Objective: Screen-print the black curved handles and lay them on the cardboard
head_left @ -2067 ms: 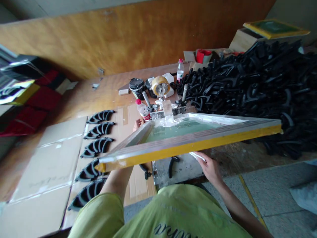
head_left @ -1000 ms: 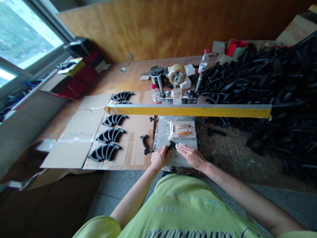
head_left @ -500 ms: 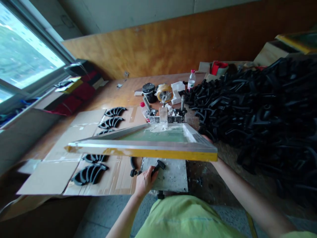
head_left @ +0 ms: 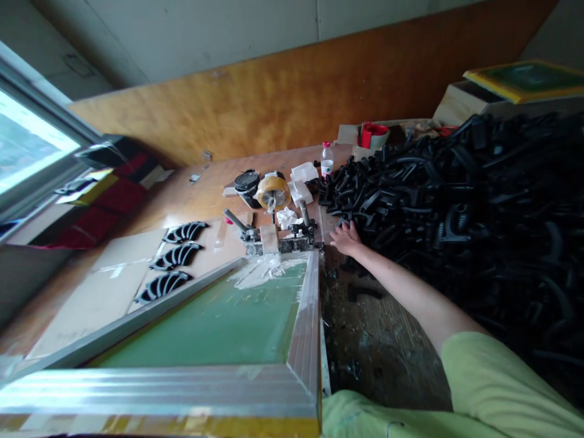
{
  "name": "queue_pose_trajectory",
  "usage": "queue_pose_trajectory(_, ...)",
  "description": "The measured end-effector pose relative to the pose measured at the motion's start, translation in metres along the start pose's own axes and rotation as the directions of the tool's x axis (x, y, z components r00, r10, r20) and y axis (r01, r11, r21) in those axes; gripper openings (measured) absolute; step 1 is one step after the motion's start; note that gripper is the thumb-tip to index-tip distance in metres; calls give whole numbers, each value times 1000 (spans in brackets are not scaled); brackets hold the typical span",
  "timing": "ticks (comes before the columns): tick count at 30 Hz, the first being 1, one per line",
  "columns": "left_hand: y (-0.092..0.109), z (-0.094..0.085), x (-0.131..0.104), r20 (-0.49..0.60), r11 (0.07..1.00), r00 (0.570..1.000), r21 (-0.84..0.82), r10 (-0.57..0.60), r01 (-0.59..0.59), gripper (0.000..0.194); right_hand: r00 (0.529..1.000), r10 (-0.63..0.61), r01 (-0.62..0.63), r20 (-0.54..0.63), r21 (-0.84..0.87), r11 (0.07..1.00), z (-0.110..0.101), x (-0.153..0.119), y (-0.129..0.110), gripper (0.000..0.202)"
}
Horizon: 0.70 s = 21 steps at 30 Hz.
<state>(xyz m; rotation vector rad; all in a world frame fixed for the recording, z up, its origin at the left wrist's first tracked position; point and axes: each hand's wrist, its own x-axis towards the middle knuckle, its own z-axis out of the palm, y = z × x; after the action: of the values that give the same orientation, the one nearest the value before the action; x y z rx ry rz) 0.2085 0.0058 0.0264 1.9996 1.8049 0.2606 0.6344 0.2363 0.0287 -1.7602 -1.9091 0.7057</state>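
My right hand (head_left: pixel 345 238) reaches out to the near left edge of a heap of black plastic parts (head_left: pixel 410 188). Its fingers are spread, the tips beside or on the outermost pieces; whether they touch one I cannot tell. A screen-printing frame (head_left: pixel 182 386) with green mesh fills the lower left, tilted up towards me. The frame is held at its far end by a hinge clamp (head_left: pixel 287 243). My left hand is out of sight, and the metal plate under the frame is mostly covered.
Rows of curved black parts (head_left: pixel 176 257) lie on cardboard (head_left: pixel 114 267) at the left. Behind the clamp stand a black tub (head_left: pixel 247 187), a roll of tape (head_left: pixel 274 191) and a bottle (head_left: pixel 326 161). Another framed screen (head_left: pixel 529 79) rests on a box at the back right.
The screen frame has come up closer to me, hiding my left hand, which was on a black part over the plate. My right hand has left the frame's right side for the heap.
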Motion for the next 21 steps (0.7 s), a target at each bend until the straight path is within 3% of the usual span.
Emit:
queue_pose_trajectory(2, 2, -1, -2, -1, 1000, 1000, 3, 1, -1, 35, 998, 44, -30, 44, -279, 960, -2, -29, 13, 31)
queue_pose_trajectory(4, 3, -1, -5, -8, 1000, 1000, 5, 7, -7, 31, 990, 79, -1, 114, -560, 829, -2, -53, 17, 35)
queue_pose_trajectory(6, 2, 0, -6, -19, 1000, 1000, 20, 17, -17, 27, 980, 110, 31, 166, -674, 738, 0, -72, 15, 40)
queue_pose_trajectory(11, 3, 1, -5, -7, 982, 995, 163, 95, -93, 27, 970, 103, 68, 222, -650, 757, 6, -126, 11, 41)
queue_pose_trajectory(16, 7, -2, -6, 11, 968, 989, 205, 147, -146, 27, 952, 68, 138, 297, -621, 772, 9, -191, 14, 38)
queue_pose_trajectory(19, 10, -3, -7, 3, 969, 988, 199, 151, -149, 27, 949, 94, 107, 300, -590, 801, 3, -200, 10, 33)
queue_pose_trajectory(21, 11, -2, -7, -7, 970, 989, 196, 149, -145, 28, 965, 44, 109, 257, -555, 825, -4, -186, 4, 31)
